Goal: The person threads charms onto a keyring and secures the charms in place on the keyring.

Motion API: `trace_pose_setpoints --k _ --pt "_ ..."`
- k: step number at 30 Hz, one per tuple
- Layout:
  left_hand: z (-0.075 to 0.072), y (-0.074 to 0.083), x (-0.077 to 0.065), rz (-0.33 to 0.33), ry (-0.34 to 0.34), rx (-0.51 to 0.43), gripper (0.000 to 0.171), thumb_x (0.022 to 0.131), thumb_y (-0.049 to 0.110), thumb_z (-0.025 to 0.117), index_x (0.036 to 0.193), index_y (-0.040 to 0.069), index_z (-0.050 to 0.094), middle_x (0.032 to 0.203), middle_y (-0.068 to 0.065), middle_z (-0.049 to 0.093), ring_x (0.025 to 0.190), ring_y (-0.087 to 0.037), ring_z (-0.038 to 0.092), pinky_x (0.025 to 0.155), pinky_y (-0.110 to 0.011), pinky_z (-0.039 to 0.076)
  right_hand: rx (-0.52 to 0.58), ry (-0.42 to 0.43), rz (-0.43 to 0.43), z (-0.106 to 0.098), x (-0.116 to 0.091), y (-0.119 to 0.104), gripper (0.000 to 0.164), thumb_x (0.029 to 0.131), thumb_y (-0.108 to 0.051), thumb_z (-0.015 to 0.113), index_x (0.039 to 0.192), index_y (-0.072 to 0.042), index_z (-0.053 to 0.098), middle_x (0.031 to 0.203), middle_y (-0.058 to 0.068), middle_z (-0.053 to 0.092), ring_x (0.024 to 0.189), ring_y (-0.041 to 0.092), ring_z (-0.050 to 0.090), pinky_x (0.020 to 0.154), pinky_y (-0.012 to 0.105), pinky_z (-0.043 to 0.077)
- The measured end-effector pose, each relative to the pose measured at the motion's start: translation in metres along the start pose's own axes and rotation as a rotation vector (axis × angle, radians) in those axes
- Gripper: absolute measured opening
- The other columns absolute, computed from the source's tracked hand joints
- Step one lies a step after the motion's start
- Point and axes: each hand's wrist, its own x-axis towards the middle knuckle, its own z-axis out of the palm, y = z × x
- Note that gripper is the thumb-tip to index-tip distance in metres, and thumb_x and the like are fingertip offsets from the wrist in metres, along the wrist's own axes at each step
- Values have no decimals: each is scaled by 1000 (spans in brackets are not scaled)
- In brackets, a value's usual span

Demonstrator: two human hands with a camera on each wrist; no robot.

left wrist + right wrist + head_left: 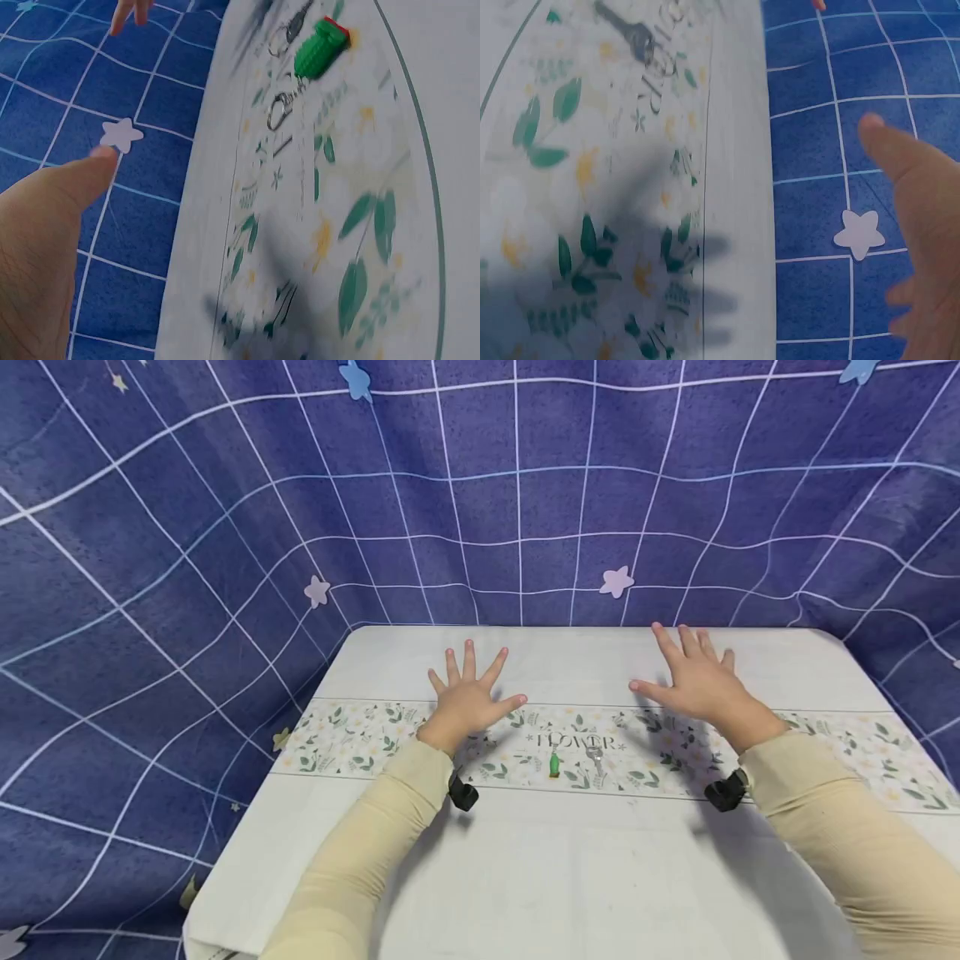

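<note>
Both hands hover over the table with fingers spread and nothing held. My left hand is over the left part of the floral band, its thumb pointing right. My right hand hangs on the other side, its thumb pointing left. Between them on the cloth lies a small green keychain charm with a metal clasp; the left wrist view shows the charm as bumpy, with a red end. Just right of it lies a silver key on a ring. In the right wrist view the key appears at the top.
A white cloth covers the table, with a floral band lettered FLOWER across it. Behind and to the left hangs a blue curtain with a white grid and stars. Black wrist cameras sit under both wrists.
</note>
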Motion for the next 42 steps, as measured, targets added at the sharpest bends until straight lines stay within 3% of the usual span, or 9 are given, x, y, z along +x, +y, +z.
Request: trace_pose_setpoints --k 7,16,20,24,32,36,42 --pt "17 13 -1 57 75 -101 87 93 75 45 159 47 -5 166 -15 -19 148 -52 -16 110 -79 -1 124 133 -117 24 4 -16 87 100 -52 57 163 -16 11 162 26 24 149 50 17 112 77 7" --pt "56 38 -8 145 56 -174 84 97 57 57 161 42 4 169 -17 6 150 -50 12 112 -76 16 133 106 -180 77 -4 -33 68 98 -36 67 153 -7 41 152 27 42 143 51 31 111 75 19" --pt "64 43 -11 165 33 -213 80 98 49 61 162 39 14 167 -15 18 149 -47 23 112 -74 19 129 95 -188 94 -8 -36 58 96 -35 71 144 -7 55 150 25 46 143 49 34 111 74 23" --pt "68 46 -14 169 25 -189 72 98 49 63 159 35 29 165 -11 27 148 -40 30 114 -72 19 135 93 -191 104 -11 -36 47 94 -33 73 134 -9 65 149 22 49 144 47 34 111 73 22" --pt "75 46 -18 198 55 -176 37 95 44 69 128 27 69 157 -5 43 149 -36 31 115 -71 16 167 108 -220 114 -18 -34 30 90 -30 79 111 -10 78 143 19 56 143 47 34 113 71 22" --pt "77 48 -19 218 94 -207 27 94 39 72 117 25 74 155 -4 46 148 -35 33 115 -72 14 205 152 -233 115 -19 -34 22 88 -26 81 103 -11 79 139 18 59 141 47 38 114 67 25" --pt "83 47 -18 186 127 -330 18 90 35 78 102 22 73 149 -3 52 146 -29 36 117 -70 6 317 163 -238 120 -19 -35 10 88 -21 81 90 -15 74 134 16 61 137 44 44 113 62 32"
